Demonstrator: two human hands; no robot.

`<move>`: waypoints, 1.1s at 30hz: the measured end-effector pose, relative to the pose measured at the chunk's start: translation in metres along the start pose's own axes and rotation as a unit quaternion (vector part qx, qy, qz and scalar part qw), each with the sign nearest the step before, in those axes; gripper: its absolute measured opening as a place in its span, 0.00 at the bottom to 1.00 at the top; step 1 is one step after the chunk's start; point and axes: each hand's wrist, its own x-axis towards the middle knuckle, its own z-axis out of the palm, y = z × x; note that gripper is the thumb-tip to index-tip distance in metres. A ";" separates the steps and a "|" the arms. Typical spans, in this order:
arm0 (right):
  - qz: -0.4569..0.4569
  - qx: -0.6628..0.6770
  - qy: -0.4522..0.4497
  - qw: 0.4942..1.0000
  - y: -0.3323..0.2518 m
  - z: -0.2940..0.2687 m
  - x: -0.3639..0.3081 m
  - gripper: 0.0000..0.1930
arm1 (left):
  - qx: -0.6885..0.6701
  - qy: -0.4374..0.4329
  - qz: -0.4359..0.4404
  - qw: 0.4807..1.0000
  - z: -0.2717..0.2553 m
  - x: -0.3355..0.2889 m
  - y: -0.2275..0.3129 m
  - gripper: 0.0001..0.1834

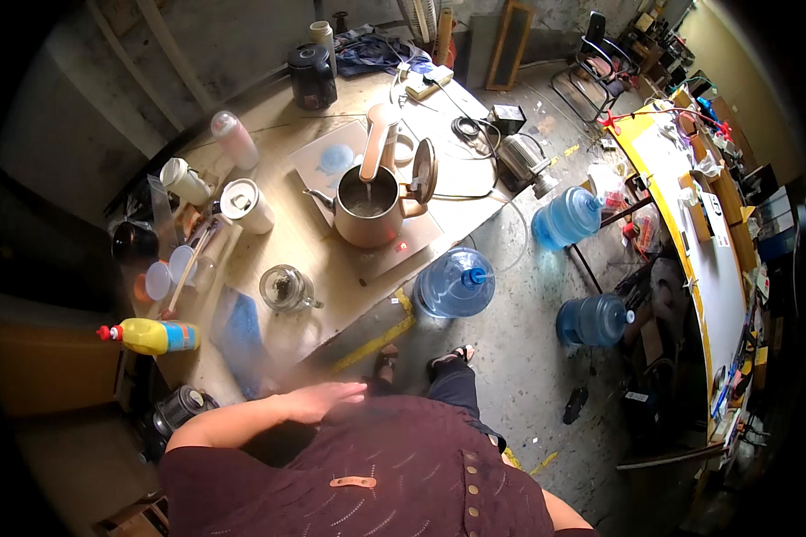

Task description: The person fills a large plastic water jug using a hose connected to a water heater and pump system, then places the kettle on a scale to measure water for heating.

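Note:
My left hand (336,399) rests in front of my body near the table's front edge, fingers stretched out and holding nothing. My right hand is out of view; only a bit of that arm shows at the lower right. Farther off, a metal kettle (367,224) stands on a flat base (412,255) with a red light, its hinged lid (428,170) raised. A curved spout (378,143) reaches over its mouth and a thin stream of water runs in. Nearer my left hand is a glass mug (287,288) with dark bits at its bottom.
White lidded cups (247,206), a pink bottle (234,140) and a yellow bottle (157,336) line the table's left. A blue cloth (236,336) lies in front. Large blue water bottles (455,282) stand on the floor to the right, before a long bench (712,277). Cables (475,130) trail at the back.

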 end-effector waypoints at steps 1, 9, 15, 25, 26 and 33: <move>-0.002 -0.001 -0.002 1.000 -0.002 0.000 0.000 0.37 | 0.003 0.003 0.006 1.000 -0.001 0.000 -0.001 0.36; -0.020 -0.040 -0.013 0.999 -0.015 -0.005 -0.010 0.37 | 0.018 0.005 0.016 1.000 0.001 0.007 -0.016 0.34; -0.064 -0.142 -0.054 0.986 -0.040 -0.020 -0.018 0.37 | 0.034 -0.018 -0.013 0.999 -0.001 0.005 -0.019 0.35; -0.321 -0.616 0.131 0.707 -0.171 -0.047 0.065 0.38 | 0.041 0.048 -0.003 0.998 0.019 -0.020 -0.015 0.42; -0.357 -0.604 0.147 0.698 -0.198 -0.028 0.079 0.38 | 0.052 0.058 0.012 0.997 0.021 -0.024 -0.012 0.43; -0.500 -0.526 0.116 0.678 -0.301 0.099 0.149 0.36 | -0.057 0.140 -0.162 0.975 0.049 -0.051 0.027 0.27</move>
